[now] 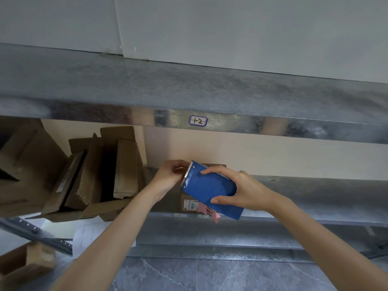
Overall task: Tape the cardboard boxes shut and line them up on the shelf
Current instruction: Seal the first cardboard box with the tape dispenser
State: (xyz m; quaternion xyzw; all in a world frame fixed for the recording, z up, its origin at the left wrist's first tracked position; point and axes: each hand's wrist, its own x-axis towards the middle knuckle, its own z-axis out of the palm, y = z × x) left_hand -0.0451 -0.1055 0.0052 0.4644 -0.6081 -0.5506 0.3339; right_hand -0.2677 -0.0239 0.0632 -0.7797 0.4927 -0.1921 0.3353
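My right hand (pixel 243 191) grips a blue tape dispenser (pixel 210 190), fingers over its top and thumb under it. Its toothed metal blade points up and left. My left hand (pixel 171 175) pinches at that blade end, fingers curled; the tape itself is too thin to make out. Behind the dispenser a small cardboard box (pixel 189 203) sits on the metal shelf (pixel 315 192), mostly hidden, with a white barcode label and a pink note on its front.
Several open, leaning cardboard boxes (pixel 100 171) crowd the shelf's left side. An upper shelf (pixel 189 91) with a handwritten label juts out above. Another box (pixel 27 263) lies on the dark tiled floor at lower left, beside a metal rail.
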